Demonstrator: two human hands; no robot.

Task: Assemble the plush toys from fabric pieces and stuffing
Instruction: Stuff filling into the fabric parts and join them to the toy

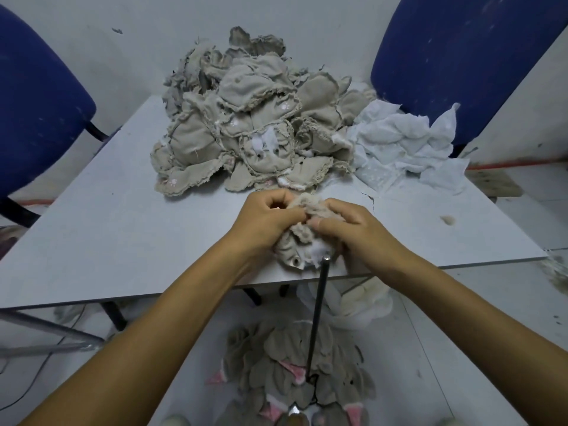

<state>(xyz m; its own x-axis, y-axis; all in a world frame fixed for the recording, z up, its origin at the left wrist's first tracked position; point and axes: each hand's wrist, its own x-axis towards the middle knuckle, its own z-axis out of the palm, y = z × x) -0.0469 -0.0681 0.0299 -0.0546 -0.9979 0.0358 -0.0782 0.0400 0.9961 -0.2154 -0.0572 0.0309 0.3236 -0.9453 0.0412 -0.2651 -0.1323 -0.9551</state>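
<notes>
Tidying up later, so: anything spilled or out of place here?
Yes. A small tuft of stuffing lies loose on the table, right of both hands, and grey plush pieces are heaped on the floor under the near edge.

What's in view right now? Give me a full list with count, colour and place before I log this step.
Fabric skin pile: one heap, beige, far middle of table.
White fabric pieces: one heap, white, right of the beige pile.
Table: one, pale grey, centre.
Chairs: two, blue, far left and far right.
Plush toy skin: one, beige with white patch, near table edge, held in both hands.
Rod: one, dark, upright below the held skin.
Turned toys: one heap, grey with pink ears, floor, bottom centre.
Stuffing tuft: one, grey, table right.
Left hand: grips skin.
Right hand: grips skin.
</notes>
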